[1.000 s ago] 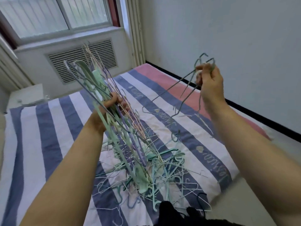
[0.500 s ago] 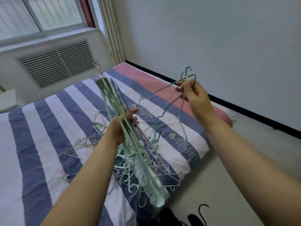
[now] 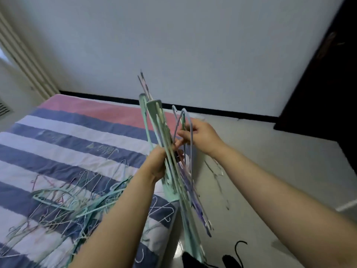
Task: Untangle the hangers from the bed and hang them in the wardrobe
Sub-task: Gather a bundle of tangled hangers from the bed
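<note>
My left hand (image 3: 158, 165) grips a thick bundle of green, purple and white hangers (image 3: 170, 171) that stands nearly upright over the bed's right edge. My right hand (image 3: 201, 136) pinches a couple of thin wire hangers (image 3: 183, 120) by their hooks and holds them right against the bundle. A tangled pile of hangers (image 3: 63, 206) lies on the striped bed (image 3: 73, 136) at the lower left. A dark wardrobe (image 3: 326, 78) shows at the far right.
Pale floor (image 3: 270, 171) runs between the bed and the white wall (image 3: 173, 45). A black baseboard lines the wall. A black hanger hook (image 3: 238, 248) and dark shapes sit on the floor at the bottom edge.
The view has swung right, away from the window. My right hand has brought its wire hangers in against the bundle in my left hand, which has lifted clear of the pile.
</note>
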A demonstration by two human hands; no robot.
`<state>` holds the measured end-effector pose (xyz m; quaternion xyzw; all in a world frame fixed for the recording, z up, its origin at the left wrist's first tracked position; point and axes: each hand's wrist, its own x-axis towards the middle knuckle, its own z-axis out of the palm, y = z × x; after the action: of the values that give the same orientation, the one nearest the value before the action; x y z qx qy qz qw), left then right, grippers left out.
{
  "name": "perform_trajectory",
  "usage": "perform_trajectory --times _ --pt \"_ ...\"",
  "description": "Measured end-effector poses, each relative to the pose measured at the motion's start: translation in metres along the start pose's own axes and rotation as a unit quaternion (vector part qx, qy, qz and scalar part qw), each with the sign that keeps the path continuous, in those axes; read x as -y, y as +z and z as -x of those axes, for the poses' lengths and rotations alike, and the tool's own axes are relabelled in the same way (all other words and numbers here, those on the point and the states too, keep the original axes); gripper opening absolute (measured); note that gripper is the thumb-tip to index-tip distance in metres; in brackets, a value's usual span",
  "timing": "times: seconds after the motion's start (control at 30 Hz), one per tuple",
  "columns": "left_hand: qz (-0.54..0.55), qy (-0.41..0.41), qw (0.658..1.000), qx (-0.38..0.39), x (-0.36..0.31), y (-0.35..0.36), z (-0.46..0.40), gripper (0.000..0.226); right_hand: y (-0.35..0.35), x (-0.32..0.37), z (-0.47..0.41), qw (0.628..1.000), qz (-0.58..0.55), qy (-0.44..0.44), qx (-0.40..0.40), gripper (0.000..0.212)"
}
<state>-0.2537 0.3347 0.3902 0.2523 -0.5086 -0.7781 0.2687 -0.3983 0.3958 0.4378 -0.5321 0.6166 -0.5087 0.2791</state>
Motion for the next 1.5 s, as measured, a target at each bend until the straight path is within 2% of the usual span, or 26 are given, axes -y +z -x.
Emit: perform_trajectory --times 0.1,0.23,0.33,0.43,0.57,0.7,0.77,0.8,0.9,0.97,1.03,1.13,1.2,1.27,1.33,1.37,1.43,1.5 --pt "-0.021 -0.009 0.998 0.067 0.005 0.021 -0.010 0.018 -0.011 -0.002 0.017 0.998 -0.015 0.013 -0.054 0.007" --pt "-0.051 -0.051 0.995 0.064 0.007 0.026 -0.017 0.015 -0.027 -0.005 0.038 0.989 0.092 0.028 -0.113 0.025" --pt "-0.095 -0.087 0.990 0.060 0.014 0.012 -0.020 0.017 -0.040 -0.015 0.056 0.978 0.117 0.053 -0.162 0.020" --pt "-0.151 -0.096 0.981 0.070 0.013 -0.005 -0.014 0.015 -0.041 -0.024 0.073 0.967 0.146 0.070 -0.196 0.025" --pt "-0.114 -0.102 0.985 0.083 -0.003 -0.033 0.000 0.010 -0.038 -0.030 0.084 0.947 0.103 0.087 -0.291 0.025" --pt "-0.019 -0.103 0.990 0.093 -0.020 -0.065 0.010 0.015 -0.031 -0.034 0.086 0.933 0.097 0.113 -0.328 0.028" --pt "0.023 -0.093 0.989 0.113 -0.029 -0.076 0.017 0.031 -0.023 -0.038 0.086 0.935 0.102 0.117 -0.318 0.027" --pt "0.038 -0.085 0.988 0.123 -0.035 -0.080 0.020 0.031 -0.017 -0.041 0.086 0.940 0.104 0.118 -0.302 0.029" --pt "0.092 -0.076 0.983 0.138 -0.053 -0.092 0.028 0.030 -0.001 -0.049 0.082 0.959 0.097 0.136 -0.229 0.029" --pt "0.115 -0.066 0.981 0.142 -0.065 -0.101 0.035 0.017 0.013 -0.055 0.077 0.971 0.086 0.151 -0.162 0.028" --pt "0.119 -0.068 0.979 0.148 -0.078 -0.109 0.044 0.014 0.030 -0.061 0.072 0.979 0.077 0.156 -0.105 0.029" --pt "0.110 -0.054 0.982 0.141 -0.096 -0.118 0.059 0.029 0.054 -0.070 0.062 0.980 0.112 0.156 -0.050 0.030" --pt "0.091 -0.025 0.987 0.133 -0.107 -0.123 0.065 0.012 0.066 -0.075 0.053 0.980 0.125 0.154 -0.033 0.032" --pt "0.076 -0.001 0.990 0.119 -0.120 -0.126 0.066 0.016 0.074 -0.076 0.044 0.981 0.117 0.152 -0.032 0.029" --pt "0.067 0.015 0.991 0.111 -0.134 -0.126 0.066 0.017 0.079 -0.075 0.035 0.979 0.139 0.144 -0.038 0.037" --pt "0.060 0.028 0.992 0.107 -0.142 -0.127 0.064 0.030 0.080 -0.074 0.031 0.978 0.147 0.139 -0.049 0.042" --pt "0.044 0.057 0.992 0.100 -0.157 -0.127 0.062 0.041 0.081 -0.071 0.024 0.975 0.146 0.131 -0.101 0.045" --pt "0.030 0.093 0.990 0.101 -0.172 -0.125 0.060 0.038 0.075 -0.070 0.019 0.964 0.142 0.129 -0.185 0.040"
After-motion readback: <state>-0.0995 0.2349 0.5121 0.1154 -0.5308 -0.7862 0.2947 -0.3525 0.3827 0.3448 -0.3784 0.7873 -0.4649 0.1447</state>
